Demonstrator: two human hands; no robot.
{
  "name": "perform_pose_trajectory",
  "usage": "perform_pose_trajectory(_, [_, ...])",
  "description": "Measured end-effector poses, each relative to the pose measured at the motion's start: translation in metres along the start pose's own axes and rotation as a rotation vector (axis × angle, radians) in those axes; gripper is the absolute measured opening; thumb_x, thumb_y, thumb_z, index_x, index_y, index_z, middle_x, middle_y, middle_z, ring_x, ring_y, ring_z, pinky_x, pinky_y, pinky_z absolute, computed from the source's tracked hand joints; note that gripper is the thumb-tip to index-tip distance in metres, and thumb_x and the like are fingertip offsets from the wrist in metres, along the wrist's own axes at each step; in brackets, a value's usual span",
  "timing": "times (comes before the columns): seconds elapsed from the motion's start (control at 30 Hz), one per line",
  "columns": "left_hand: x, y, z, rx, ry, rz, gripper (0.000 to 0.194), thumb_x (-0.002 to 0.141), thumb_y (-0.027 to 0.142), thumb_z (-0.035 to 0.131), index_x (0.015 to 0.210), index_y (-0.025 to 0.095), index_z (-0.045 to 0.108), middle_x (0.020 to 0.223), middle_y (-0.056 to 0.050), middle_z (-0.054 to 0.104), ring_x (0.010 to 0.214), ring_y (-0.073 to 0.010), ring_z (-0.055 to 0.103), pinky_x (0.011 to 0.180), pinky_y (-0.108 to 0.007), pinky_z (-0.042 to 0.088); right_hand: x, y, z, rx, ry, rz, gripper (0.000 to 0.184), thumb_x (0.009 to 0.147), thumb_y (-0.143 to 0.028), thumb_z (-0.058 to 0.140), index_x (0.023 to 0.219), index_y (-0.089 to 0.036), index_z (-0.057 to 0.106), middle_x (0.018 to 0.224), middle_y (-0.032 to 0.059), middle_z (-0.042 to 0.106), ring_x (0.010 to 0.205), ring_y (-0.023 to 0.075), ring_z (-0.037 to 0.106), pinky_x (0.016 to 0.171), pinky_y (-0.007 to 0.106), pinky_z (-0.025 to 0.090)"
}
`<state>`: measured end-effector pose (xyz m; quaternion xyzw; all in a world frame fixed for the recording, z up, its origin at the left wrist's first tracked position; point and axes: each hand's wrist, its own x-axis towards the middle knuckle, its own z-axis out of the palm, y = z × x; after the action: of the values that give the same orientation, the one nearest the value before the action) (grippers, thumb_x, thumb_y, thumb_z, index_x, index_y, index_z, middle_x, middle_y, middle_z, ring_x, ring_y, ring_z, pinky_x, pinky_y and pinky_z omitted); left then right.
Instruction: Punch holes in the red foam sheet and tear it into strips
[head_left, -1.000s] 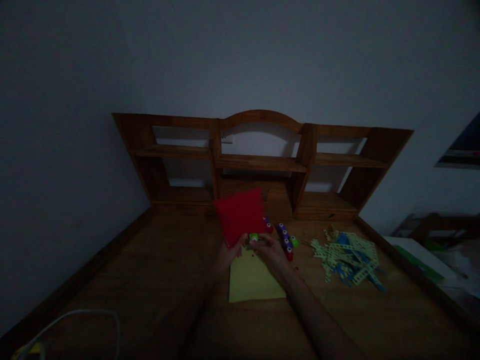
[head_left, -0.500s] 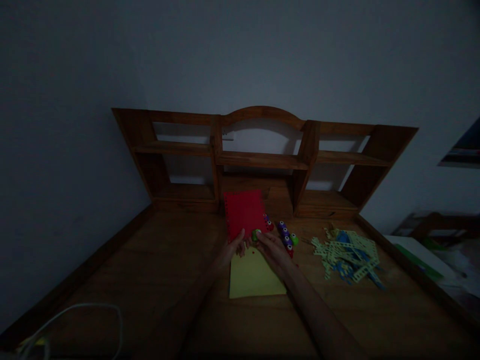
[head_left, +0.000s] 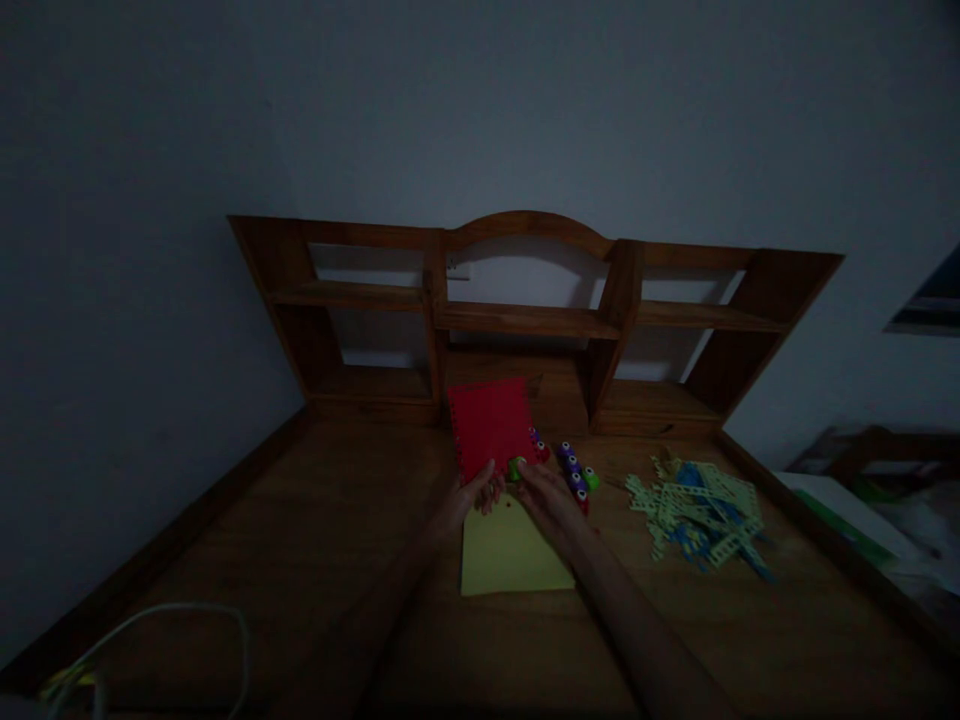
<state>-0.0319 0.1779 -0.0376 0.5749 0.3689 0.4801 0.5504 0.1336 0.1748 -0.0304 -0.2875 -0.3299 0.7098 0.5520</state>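
View: head camera, dim light.
Left hand (head_left: 466, 497): thumb over the lower edge of the red panel (head_left: 491, 425), fingers curled beneath; grasping it.
Right hand (head_left: 549, 500): fingertips pinching the small green piece (head_left: 515, 467); exact finger contact too dark to resolve.
Red panel: tilted, raised above the desk (head_left: 322, 520), toothed along its left edge.
Green piece: between the two hands, at the panel's lower right edge; cannot tell whether it is fastened there.
Yellow sheet (head_left: 514, 560): flat on the desk, below the panel and partly under the hands.
Eyed pieces (head_left: 573, 465): purple row right of the panel, with a green one (head_left: 591, 480) beside it and a red one (head_left: 583, 502) at the near end.
Pile (head_left: 712, 510): pale green and blue toothed parts, well right of the hands.
Shelf unit (head_left: 529, 320): wooden, at the desk's back.
Cable (head_left: 180, 606): pale, looped, near left corner.
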Motion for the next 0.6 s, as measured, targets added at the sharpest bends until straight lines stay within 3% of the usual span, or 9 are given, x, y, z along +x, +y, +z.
perform_pose_trajectory(0.4, [0.0014,0.0002,0.0003,0.007,-0.007,-0.008,0.052,0.085,0.06,0.044,0.071,0.013,0.06,0.057,-0.002,0.056,0.045,-0.0097,0.047,0.046,-0.022,0.035,0.0007,-0.0019,0.0023,-0.028,0.065,0.001,0.021,0.064,-0.03,0.081,0.077,-0.017,0.071,0.082,0.0021,0.068,0.062,0.01,0.055,0.061,0.023,0.045])
perform_pose_trajectory(0.6, [0.0022,-0.0039,-0.0013,0.018,-0.005,-0.011,0.053,0.085,0.06,0.044,0.068,0.013,0.06,0.057,-0.002,0.056,0.044,-0.0095,0.047,0.046,-0.022,0.036,0.0027,0.0018,-0.0001,-0.051,0.026,-0.023,0.02,0.067,-0.031,0.079,0.08,-0.017,0.071,0.081,0.0019,0.067,0.059,0.0092,0.053,0.058,0.024,0.041])
